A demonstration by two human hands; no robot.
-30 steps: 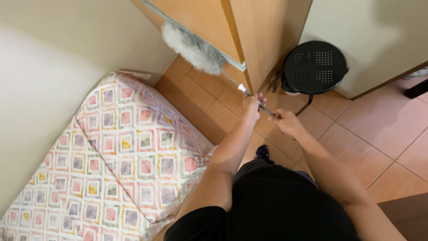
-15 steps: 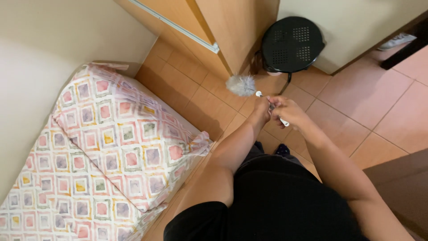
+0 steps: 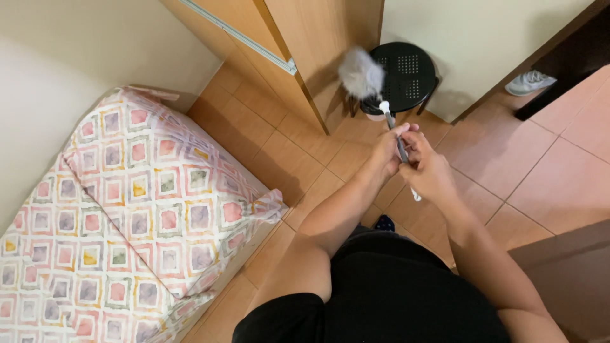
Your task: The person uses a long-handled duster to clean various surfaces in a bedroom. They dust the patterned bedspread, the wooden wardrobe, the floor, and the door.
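Above the tiled floor (image 3: 546, 171), left hand (image 3: 387, 149) and right hand (image 3: 427, 170) both grip a feather duster (image 3: 362, 73) (fluffy head blurred) near a black stool (image 3: 406, 67).

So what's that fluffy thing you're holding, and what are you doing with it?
It's a duster with a fluffy grey head on a thin handle. The person holds the handle with both hands, the left hand and the right hand close together, and the fluffy end points up toward a round black stool beside a wooden cabinet. They stand on a tiled floor, with a mattress in a patterned cover lying on the left.
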